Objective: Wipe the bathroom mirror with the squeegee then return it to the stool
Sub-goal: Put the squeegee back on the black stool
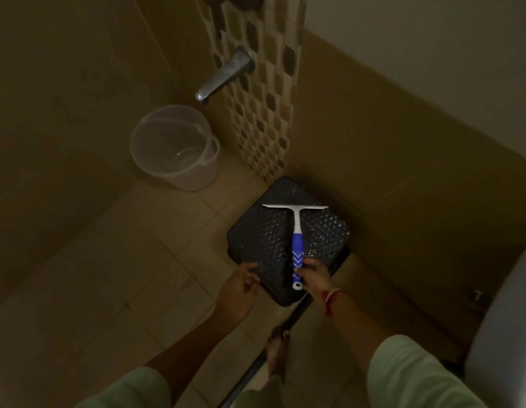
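A squeegee (pixel 296 231) with a white blade and a blue-and-white handle lies on the black textured stool (pixel 264 240), blade pointing away from me. My right hand (pixel 313 275) has its fingers closed around the lower end of the handle. My left hand (pixel 241 282) rests at the stool's near left edge, fingers curled against it. The mirror is not in view.
A translucent bucket (pixel 175 148) stands on the tiled floor at the left, under a metal tap (pixel 223 76) on the wall. The stool sits in the corner against the right wall. A white fixture (pixel 503 319) is at the right edge. My bare foot (pixel 278 351) stands below the stool.
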### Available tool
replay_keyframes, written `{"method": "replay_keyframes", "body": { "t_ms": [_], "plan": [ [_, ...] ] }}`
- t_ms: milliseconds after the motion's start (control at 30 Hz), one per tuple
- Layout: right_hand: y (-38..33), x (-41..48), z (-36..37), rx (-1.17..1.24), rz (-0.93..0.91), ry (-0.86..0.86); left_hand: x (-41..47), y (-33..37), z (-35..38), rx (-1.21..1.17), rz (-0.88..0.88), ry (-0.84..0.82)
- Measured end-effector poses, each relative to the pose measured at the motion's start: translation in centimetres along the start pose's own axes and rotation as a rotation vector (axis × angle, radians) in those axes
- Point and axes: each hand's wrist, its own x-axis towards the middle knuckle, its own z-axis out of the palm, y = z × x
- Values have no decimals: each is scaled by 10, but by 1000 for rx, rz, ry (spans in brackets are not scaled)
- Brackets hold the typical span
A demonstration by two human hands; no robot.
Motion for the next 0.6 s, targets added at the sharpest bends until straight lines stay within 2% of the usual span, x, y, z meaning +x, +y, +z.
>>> {"method": "replay_keyframes", "body": {
  "t_ms": [100, 200, 367, 500, 600],
  "plan": [
    [8, 15, 3, -138, 11, 25, 5, -4, 3, 34, 10, -57],
    [17, 25, 8, -180, -14, 50, 11, 0, 4, 46, 28, -96],
    [25, 20, 8, -68, -5, -1, 10, 6, 10, 37, 11, -111],
    [19, -15, -3, -61, 62, -57, -12, 9, 15, 46, -16, -125],
    [12, -52, -15, 7, 25, -99, -34, 21, 19, 21, -66, -144]
  ]
}}
